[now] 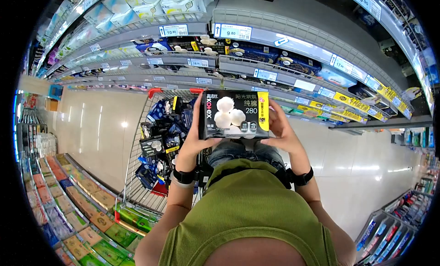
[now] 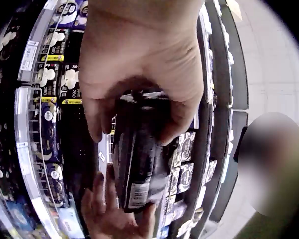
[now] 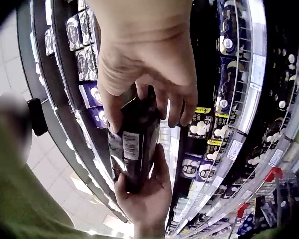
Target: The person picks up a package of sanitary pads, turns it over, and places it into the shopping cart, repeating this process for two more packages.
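Observation:
A black pack of Kotex sanitary pads [image 1: 229, 115], with white cotton balls and "280" on its front, is held up before the chest. My left hand [image 1: 192, 135] grips its left end, thumb along the lower edge. At the yellow-striped end, my right hand [image 1: 288, 134] holds it the same way. The left wrist view shows the pack's dark narrow side with a barcode label [image 2: 138, 195], the left hand [image 2: 144, 69] above and the right hand [image 2: 117, 219] at the far end. Both ends are likewise gripped in the right wrist view, where the pack [image 3: 134, 149] slants slightly.
A wire shopping cart [image 1: 129, 174] with many black and blue packs stands at the left. Ahead run shelves with price tags [image 1: 233, 32] and similar packs [image 1: 256, 50]. Low bins of tissue packs [image 1: 94, 192] line the lower left; a rack [image 1: 385, 238] stands lower right.

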`<state>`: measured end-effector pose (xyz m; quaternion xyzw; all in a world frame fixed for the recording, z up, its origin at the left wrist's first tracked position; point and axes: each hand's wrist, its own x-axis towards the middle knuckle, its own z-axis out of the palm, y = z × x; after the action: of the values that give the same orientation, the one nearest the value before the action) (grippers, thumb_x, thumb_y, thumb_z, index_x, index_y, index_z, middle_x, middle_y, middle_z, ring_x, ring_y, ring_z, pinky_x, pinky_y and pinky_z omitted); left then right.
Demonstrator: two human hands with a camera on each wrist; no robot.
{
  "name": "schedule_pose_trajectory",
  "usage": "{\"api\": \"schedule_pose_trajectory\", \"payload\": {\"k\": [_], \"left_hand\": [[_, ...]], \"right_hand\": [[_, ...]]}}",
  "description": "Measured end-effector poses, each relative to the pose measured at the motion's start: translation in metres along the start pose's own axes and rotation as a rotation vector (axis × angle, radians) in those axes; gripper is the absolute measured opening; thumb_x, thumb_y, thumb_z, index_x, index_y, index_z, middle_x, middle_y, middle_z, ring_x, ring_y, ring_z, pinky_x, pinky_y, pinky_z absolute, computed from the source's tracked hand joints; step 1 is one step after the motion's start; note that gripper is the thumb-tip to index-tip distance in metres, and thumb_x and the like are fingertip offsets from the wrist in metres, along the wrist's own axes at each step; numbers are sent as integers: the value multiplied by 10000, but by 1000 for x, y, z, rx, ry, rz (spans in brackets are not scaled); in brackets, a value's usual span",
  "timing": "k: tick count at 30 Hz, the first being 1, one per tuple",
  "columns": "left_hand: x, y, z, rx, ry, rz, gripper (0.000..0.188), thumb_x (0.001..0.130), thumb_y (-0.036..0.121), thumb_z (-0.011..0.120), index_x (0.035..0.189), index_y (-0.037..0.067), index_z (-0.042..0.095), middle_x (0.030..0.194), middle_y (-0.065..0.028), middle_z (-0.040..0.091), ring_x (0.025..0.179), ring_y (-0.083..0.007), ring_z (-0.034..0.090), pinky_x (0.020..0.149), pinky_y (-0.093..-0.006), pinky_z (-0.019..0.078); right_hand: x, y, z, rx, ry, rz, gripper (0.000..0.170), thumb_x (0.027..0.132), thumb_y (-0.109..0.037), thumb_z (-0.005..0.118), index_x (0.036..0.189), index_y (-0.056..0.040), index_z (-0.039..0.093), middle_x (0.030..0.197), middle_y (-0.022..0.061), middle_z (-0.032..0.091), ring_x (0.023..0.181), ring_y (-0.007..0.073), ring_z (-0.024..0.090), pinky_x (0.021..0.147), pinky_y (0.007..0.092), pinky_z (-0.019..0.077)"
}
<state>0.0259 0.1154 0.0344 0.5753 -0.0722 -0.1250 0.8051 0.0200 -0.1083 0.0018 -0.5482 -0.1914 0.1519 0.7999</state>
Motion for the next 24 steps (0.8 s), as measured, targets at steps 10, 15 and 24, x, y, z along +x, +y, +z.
{"api": "schedule_pose_trajectory", "payload": {"k": [10,15,24], "left_hand": [[8,-27,-9,152,-210,5,1084,548,90,720,1264,76,-94,1253,-124,187,1136,-190,222,928,-300,189],[7,-25,-5,178,-215,70,1035,576,111,705,1266,75,-66,1253,-132,172,1135,-194,223,930,-300,183],[3,-17,4,45,-169,37,898,632,111,634,1274,84,6,1265,-99,150,1151,-178,187,932,-290,166]], "right_hand": [[-7,0,-7,-36,129,22,802,595,66,617,1241,-95,170,1290,111,202,1107,230,346,876,340,319],[-7,3,-6,-42,64,-26,821,595,57,625,1240,-104,144,1282,119,205,1117,236,329,879,339,309],[-14,6,-10,46,138,38,672,707,-54,553,1239,-100,145,1234,131,283,1100,225,338,873,308,301]]}}
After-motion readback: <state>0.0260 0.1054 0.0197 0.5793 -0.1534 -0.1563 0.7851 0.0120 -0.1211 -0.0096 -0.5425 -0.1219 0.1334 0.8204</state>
